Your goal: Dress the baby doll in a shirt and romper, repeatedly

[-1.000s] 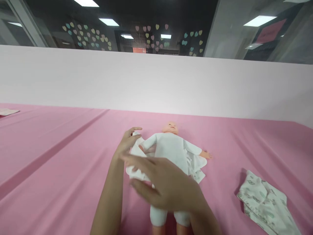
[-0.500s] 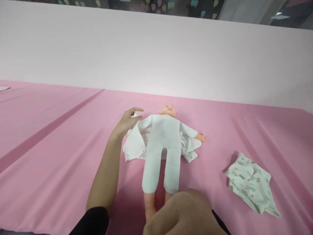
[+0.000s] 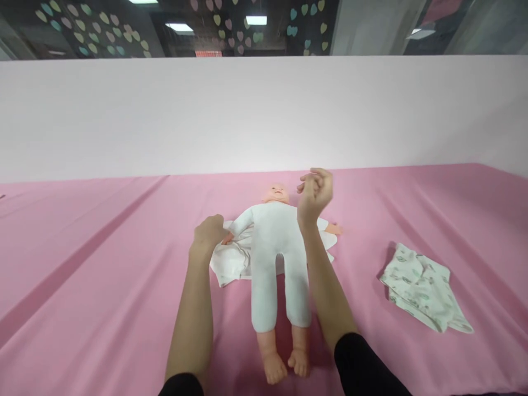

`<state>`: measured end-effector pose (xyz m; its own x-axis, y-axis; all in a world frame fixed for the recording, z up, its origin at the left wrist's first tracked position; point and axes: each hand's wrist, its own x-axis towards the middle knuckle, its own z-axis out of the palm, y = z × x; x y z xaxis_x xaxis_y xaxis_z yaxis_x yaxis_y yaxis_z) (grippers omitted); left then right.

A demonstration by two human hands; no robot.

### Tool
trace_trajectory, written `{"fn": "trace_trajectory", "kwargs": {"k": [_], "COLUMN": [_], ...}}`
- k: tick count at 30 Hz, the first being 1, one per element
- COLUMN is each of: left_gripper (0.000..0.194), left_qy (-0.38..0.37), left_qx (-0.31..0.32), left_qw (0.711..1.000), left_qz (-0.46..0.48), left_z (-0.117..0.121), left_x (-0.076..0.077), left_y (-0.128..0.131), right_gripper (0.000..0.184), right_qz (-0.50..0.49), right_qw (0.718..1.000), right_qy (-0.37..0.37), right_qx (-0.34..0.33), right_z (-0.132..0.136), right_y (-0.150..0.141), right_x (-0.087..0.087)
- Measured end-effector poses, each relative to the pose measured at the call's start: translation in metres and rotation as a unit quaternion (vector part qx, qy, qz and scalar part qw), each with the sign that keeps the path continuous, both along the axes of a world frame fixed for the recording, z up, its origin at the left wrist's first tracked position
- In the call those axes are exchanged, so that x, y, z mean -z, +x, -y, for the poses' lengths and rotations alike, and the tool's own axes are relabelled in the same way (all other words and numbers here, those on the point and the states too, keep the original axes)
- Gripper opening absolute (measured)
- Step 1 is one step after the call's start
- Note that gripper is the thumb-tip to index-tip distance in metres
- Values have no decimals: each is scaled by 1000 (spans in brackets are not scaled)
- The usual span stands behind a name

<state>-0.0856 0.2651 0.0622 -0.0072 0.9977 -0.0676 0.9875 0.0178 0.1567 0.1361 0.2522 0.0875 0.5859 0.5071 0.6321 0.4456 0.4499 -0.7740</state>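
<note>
A baby doll [image 3: 277, 258] with a white cloth body lies on its back on the pink table, head away from me. A white garment [image 3: 231, 258] is spread under it. My left hand [image 3: 208, 234] is closed on the garment's edge beside the doll's arm. My right hand [image 3: 315, 192] is raised above the doll's other shoulder, just right of its head, fingers loosely curled with nothing in them.
A folded white garment with a green leaf print [image 3: 421, 289] lies on the pink tablecloth [image 3: 103, 275] to the right. A pale partition wall [image 3: 247, 115] runs along the table's far edge.
My right hand went from near the doll's feet up to beside its head. My left hand closed into a fist on the white garment. The view tilted up.
</note>
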Motion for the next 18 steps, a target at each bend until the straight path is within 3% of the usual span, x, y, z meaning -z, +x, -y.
{"fn": "trace_trajectory", "kwargs": {"k": [2, 3, 5, 7, 10, 13, 18], "left_gripper": [11, 8, 14, 24, 30, 31, 30], "left_qy": [-10, -13, -22, -38, -47, -35, 35], "left_qx": [-19, -23, -20, 2, 48, 79, 73], "left_qw": [1000, 1000, 999, 993, 969, 937, 914], "left_qz": [0, 9, 46, 111, 238, 338, 398], "left_z": [-2, -3, -6, -8, -10, -13, -19], "left_x": [2, 2, 4, 5, 8, 19, 42], "left_y": [-10, -15, -23, -28, -25, -8, 38], "right_gripper": [28, 27, 32, 43, 53, 55, 49], "right_qz": [35, 77, 167, 226, 261, 272, 285], "right_qw": [988, 969, 907, 849, 826, 837, 856], "right_qy": [-150, -233, -384, -473, -497, -472, -426], "right_qx": [7, -13, -50, -61, -52, -51, -66], "right_z": [-20, -27, -37, -42, -45, -48, -50], "right_y": [15, 20, 26, 25, 24, 29, 31], "right_x": [16, 27, 48, 65, 77, 82, 82]}}
